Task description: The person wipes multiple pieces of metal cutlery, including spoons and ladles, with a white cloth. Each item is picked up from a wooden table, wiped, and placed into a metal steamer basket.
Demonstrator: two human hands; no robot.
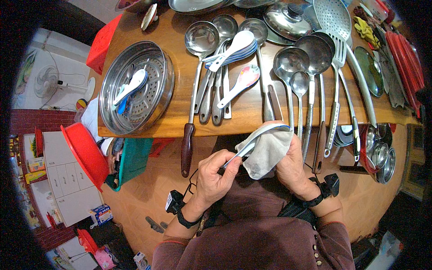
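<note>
My left hand [216, 173] pinches the handle of a white soup spoon [244, 151] with a blue rim. A grey cloth [266, 158] is in my right hand [293, 165], wrapped about the spoon's bowl; the cloth hides part of the bowl. Both hands are just off the front edge of the wooden table [162, 126]. Beyond them on the table lies a floral ceramic spoon [248, 77]. Behind it, a stack of white and blue soup spoons [236, 50] rests on several metal utensils. More soup spoons [133, 86] lie in a perforated steel steamer tray [162, 101] at left.
Metal ladles [201, 38] and a slotted turner [337, 50] have handles jutting past the table's front edge. A lidded steel pot cover [287, 22] lies behind. At left below the table are a red basin [84, 155] and a green crate [133, 165]; metal bowls [378, 155] sit at right.
</note>
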